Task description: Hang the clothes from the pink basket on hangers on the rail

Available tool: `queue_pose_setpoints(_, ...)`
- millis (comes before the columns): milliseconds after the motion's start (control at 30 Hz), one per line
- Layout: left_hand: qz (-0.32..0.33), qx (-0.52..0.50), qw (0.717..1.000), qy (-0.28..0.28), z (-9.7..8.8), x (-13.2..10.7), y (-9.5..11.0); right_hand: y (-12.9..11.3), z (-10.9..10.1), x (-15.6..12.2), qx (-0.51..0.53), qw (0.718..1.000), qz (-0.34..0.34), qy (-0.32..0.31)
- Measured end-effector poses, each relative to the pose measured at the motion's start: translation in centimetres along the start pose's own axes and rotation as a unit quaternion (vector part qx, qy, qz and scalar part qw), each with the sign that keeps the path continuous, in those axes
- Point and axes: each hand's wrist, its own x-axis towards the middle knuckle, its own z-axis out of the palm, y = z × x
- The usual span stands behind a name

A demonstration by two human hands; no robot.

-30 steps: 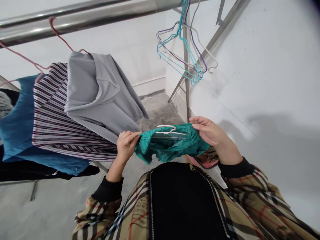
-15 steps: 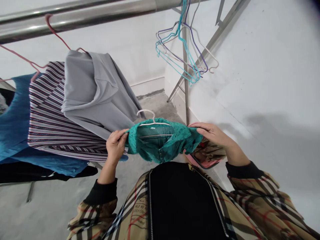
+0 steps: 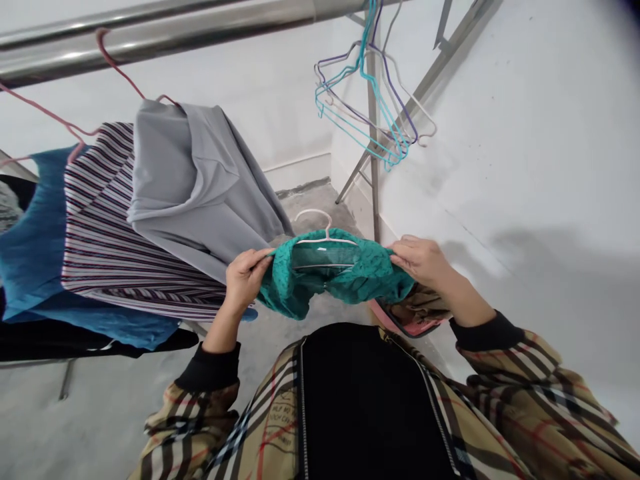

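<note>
A: What's closest?
B: The plaid jacket sleeves (image 3: 525,380) at the bottom of the view. Above them, the left hand (image 3: 244,279) and right hand (image 3: 419,261) are both closed, pinching the edges of a teal patterned shirt (image 3: 335,283) at the centre of the frame.
A: Anything inside it?
B: A pale plastic hanger (image 3: 327,233) sits in the neck. Its hook points up and away from the wearer, and its long bar lies nearly level between the hands, like the shirt's width.
A: Different from the last frame?
B: The shirt and hook have shifted towards the right of the frame, and the shirt sits a little higher.
A: And under the right hand?
B: Something pink-rimmed (image 3: 400,319); I can't quite tell what.
A: Further out?
B: At upper left, a grey shirt (image 3: 195,193), a striped garment (image 3: 125,233) and a blue garment (image 3: 40,267) hang from a steel rail (image 3: 150,33). At upper centre, a bunch of wire hangers (image 3: 365,107) dangles by the white wall (image 3: 500,167).
</note>
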Motion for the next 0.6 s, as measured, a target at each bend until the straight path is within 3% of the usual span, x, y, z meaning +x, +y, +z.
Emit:
queue_pose_setpoints(100, -0.018, -0.036, 0.999, -0.004, 0.3, 0.3, 0.2, -0.3, -0.5, 0.3, 0.032, 0.999, 0.0, 0.03)
queue_pose_setpoints(200, -0.078, -0.093, 0.993, 0.0, 0.1, 0.4, -0.1, -0.7, -1.3, 0.3, 0.082, 0.993, 0.041, 0.068)
queue_pose_setpoints(333, -0.163, -0.168, 0.971, 0.051, 0.1, 0.5, -1.1, -1.2, -2.2, 0.1, 0.158, 0.98, 0.087, 0.083)
queue_pose_setpoints(467, -0.199, -0.212, 0.952, 0.098, 0.6, 0.7, -2.3, -1.3, -3.0, -0.1, 0.199, 0.969, 0.118, 0.091)
queue_pose_setpoints(600, -0.194, -0.248, 0.949, 0.027, 1.0, 0.4, -3.6, -0.8, -4.1, -0.5, 0.192, 0.96, 0.147, 0.138)
